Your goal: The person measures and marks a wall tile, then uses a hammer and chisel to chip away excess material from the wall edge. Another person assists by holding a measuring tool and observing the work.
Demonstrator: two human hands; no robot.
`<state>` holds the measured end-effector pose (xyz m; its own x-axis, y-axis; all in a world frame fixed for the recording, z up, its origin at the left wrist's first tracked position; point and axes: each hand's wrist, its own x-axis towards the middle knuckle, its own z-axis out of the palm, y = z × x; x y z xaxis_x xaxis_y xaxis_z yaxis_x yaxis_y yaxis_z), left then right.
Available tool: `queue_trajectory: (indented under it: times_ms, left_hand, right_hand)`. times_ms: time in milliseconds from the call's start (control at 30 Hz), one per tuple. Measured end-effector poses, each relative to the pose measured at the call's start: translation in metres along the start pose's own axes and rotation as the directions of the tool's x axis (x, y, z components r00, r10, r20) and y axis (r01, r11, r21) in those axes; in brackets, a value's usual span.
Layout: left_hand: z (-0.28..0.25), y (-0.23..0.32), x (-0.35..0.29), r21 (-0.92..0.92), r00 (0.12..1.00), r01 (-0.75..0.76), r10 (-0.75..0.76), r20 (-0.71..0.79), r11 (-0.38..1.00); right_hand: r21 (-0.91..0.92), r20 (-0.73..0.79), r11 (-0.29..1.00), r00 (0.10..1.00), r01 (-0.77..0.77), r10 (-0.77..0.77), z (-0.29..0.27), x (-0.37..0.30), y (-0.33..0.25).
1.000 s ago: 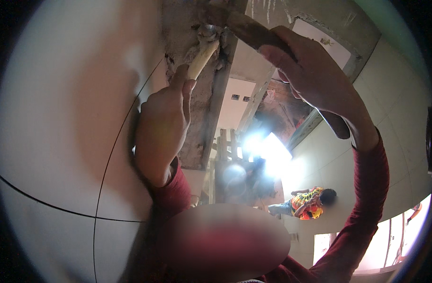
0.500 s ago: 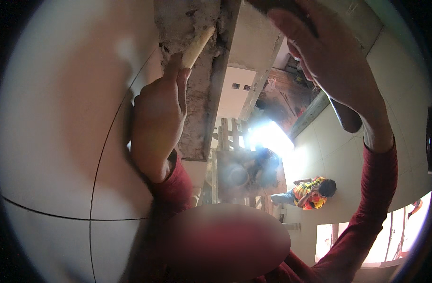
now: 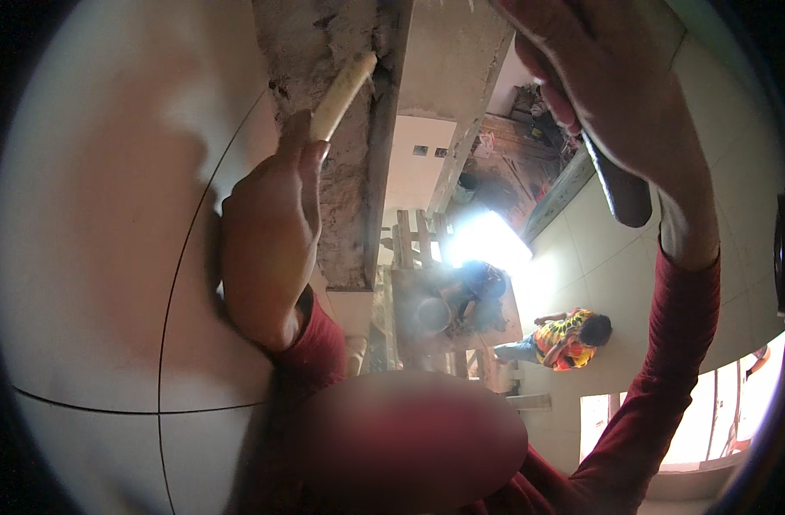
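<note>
My left hand (image 3: pixel 271 236) is closed round a short cream-coloured stick (image 3: pixel 344 96), whose rounded end sticks out past the thumb and fingers. It is held against or close in front of a rough grey cement strip (image 3: pixel 348 202); I cannot tell if they touch. Up at the right, my right hand (image 3: pixel 620 99) is wrapped round a dark, flat tool with a rounded end (image 3: pixel 622 189). That end shows below the palm, while the rest of the tool is hidden by the hand or cut off by the frame's top edge.
Large pale tiles (image 3: pixel 84 275) with dark joints lie at the left. Lower down, a wooden platform (image 3: pixel 410 352) bears a round bucket (image 3: pixel 432 315) and a crouching person (image 3: pixel 483 283). Another person in a bright patterned shirt (image 3: pixel 560 339) is to the right.
My left hand and the stick have shifted slightly left and down in the view. My right hand has moved a little up, and more of the dark tool's end shows.
</note>
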<state>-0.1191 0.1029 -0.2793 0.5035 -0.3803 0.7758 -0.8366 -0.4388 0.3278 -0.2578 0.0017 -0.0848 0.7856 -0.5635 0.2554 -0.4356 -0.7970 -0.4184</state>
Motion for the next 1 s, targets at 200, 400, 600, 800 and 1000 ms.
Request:
queue_trajectory:
  times_ms: [200, 400, 600, 800, 1000]
  left_hand:
    - [-0.023, 0.017, 0.016, 0.097, 0.996, 0.067, -0.062, -0.057, 0.993]
    - [-0.029, 0.001, 0.025, -0.058, 0.965, -0.016, 0.001, -0.263, 0.998]
    - [-0.011, 0.009, 0.040, -0.102, 0.971, 0.018, -0.042, -0.235, 0.995]
    - [-0.020, 0.001, 0.042, 0.001, 0.949, -0.061, 0.058, -0.309, 0.998]
    - [-0.014, 0.011, 0.046, -0.094, 0.953, -0.047, 0.017, -0.301, 0.994]
  right_hand:
    - [-0.001, -0.210, 0.982, 0.960, 0.187, -0.183, -0.010, 0.012, 0.034]
    - [0.073, -0.332, 0.943, 0.900, 0.323, -0.283, 0.002, -0.001, 0.024]
    - [0.335, -0.207, 0.914, 0.965, 0.227, -0.164, -0.022, -0.008, 0.016]
    - [0.189, -0.369, 0.872, 0.856, 0.451, -0.362, 0.000, -0.002, 0.039]
    - [0.337, -0.365, 0.861, 0.896, 0.381, -0.253, -0.011, -0.005, 0.037]
